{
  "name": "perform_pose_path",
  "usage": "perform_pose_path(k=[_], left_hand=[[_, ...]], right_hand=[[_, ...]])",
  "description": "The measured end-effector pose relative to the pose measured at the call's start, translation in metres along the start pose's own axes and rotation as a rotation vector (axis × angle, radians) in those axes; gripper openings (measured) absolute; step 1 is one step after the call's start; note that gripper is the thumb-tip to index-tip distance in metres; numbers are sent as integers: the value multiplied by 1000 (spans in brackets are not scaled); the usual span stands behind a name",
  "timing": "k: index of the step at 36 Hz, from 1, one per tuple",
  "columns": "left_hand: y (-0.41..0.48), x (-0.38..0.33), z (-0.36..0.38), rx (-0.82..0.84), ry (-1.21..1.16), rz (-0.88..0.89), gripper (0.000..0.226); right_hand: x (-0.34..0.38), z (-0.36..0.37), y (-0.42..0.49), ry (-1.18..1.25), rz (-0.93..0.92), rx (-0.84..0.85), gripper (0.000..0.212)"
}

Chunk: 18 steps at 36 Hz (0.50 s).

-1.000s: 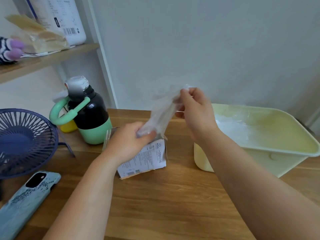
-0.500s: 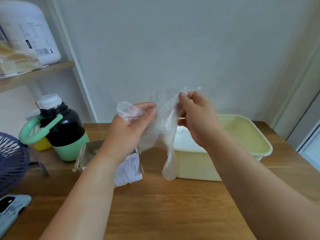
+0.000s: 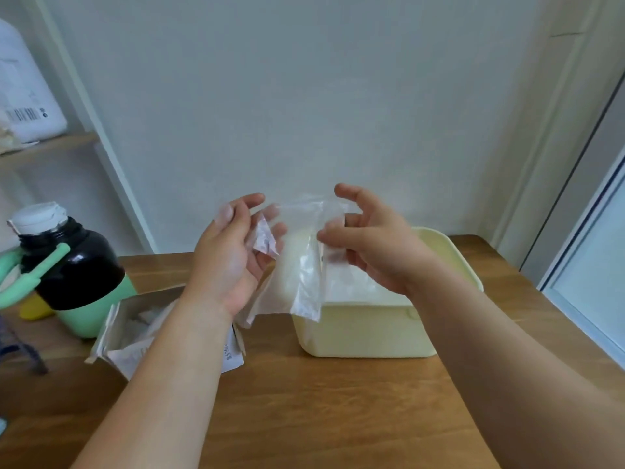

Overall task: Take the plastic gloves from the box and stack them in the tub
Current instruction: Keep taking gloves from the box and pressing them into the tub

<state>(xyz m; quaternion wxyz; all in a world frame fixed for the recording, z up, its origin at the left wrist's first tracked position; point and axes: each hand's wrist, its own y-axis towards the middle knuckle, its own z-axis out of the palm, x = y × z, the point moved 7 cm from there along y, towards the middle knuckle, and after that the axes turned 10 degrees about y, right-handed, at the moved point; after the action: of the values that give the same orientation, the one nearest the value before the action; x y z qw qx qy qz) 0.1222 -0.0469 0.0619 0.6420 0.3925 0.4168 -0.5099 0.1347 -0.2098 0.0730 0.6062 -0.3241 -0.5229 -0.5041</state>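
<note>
A clear plastic glove point(image 3: 304, 265) hangs stretched between my two hands, above the left end of the pale yellow tub point(image 3: 365, 336). My left hand point(image 3: 230, 258) holds the glove's left side, with film draped over its thumb and fingers. My right hand point(image 3: 368, 245) pinches the right side between thumb and middle finger, index finger raised. Whitish clear gloves point(image 3: 351, 286) lie stacked inside the tub. The torn-open cardboard box point(image 3: 132, 330) sits on the wooden table under my left forearm, with more gloves inside.
A black and mint-green bottle point(image 3: 77, 265) stands at the left with a yellow object point(image 3: 33, 311) beside it. A dark fan's foot point(image 3: 23, 353) shows at the left edge. A shelf holds a white container point(image 3: 27, 96). A door frame point(image 3: 575, 231) rises at the right.
Both hands have lifted the glove out of the box and moved right over the tub. The glove is spread wider now and my fingers have loosened.
</note>
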Motion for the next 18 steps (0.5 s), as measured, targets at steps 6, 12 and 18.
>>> perform_pose_path(k=[6,12,18], left_hand=[[15,2,10,-34,103,75,24],[27,23,21,-104,109,55,26],[32,42,24,-230,204,40,27]], right_hand=[[23,-40,4,23,-111,-288,45],[21,-74,0,-53,-8,-458,44],[1,-87,-11,-174,159,-420,87]])
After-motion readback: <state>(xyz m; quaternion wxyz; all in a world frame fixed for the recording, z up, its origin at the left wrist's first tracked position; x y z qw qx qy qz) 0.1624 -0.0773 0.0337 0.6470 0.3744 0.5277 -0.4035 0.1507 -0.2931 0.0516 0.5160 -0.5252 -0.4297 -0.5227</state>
